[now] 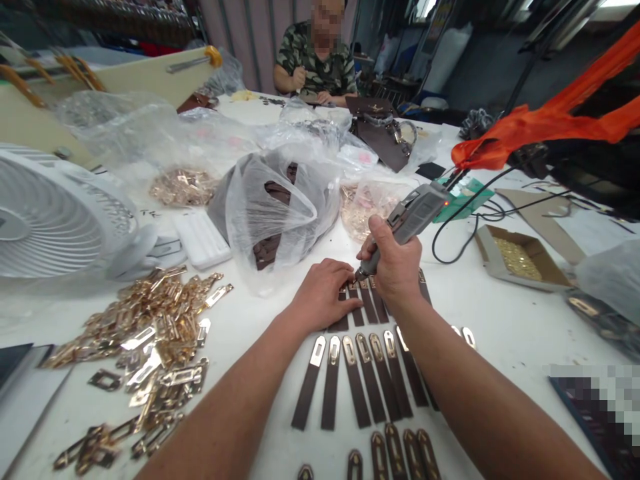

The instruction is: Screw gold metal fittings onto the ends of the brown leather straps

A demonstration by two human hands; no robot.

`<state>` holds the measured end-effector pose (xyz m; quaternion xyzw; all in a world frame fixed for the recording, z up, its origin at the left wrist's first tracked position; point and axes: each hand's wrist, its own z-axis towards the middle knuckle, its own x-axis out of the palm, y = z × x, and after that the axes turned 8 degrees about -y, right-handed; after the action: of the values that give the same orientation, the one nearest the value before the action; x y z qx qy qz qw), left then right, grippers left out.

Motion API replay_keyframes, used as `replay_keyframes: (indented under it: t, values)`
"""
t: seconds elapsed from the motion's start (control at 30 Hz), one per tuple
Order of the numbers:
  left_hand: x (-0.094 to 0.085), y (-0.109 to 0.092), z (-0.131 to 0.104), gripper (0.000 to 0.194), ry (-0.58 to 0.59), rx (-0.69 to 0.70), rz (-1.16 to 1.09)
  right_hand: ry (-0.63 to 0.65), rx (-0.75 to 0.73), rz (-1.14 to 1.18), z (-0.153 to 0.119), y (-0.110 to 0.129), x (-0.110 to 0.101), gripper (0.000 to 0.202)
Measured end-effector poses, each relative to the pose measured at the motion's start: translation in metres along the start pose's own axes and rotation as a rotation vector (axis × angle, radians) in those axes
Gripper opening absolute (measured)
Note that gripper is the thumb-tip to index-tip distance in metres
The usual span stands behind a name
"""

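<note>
Fingers of the right hand [400, 267] grip a grey power driver [423, 208], tip at a metal-ended brown strap [358, 318] on the table [493, 340], while the left hand [323, 293], fingers parted, rests beside it, seemingly a driving step needing steady pressure.

No text, label, brand, number or sign can be read. Faint pink marks show on the crumpled clear plastic bags [265, 137] beyond the right hand's [399, 263] grip on the slim grey electric screwdriver [419, 208], but they are too blurred to make out. Well to the left of that grip, the dark patch on the hub of the round white plastic fan [55, 223] is likewise illegible.
</note>
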<state>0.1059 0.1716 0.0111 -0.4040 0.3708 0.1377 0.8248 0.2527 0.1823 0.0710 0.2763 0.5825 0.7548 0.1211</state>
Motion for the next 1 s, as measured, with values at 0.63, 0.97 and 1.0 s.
replay_keyframes:
  t: [0.63, 0.97, 1.0]
  values:
    - [-0.003, -0.004, 0.004, 0.041, 0.023, 0.004, 0.033, 0.048, 0.002, -0.035, -0.001, -0.007, -0.002, 0.048]
    - [0.000, -0.002, 0.003, 0.035, 0.026, -0.013, 0.033, 0.209, -0.091, -0.285, -0.011, 0.006, -0.004, 0.044]
    - [0.000, -0.002, 0.003, 0.036, 0.027, -0.016, 0.029, 0.218, -0.096, -0.298, -0.011, 0.006, -0.004, 0.043]
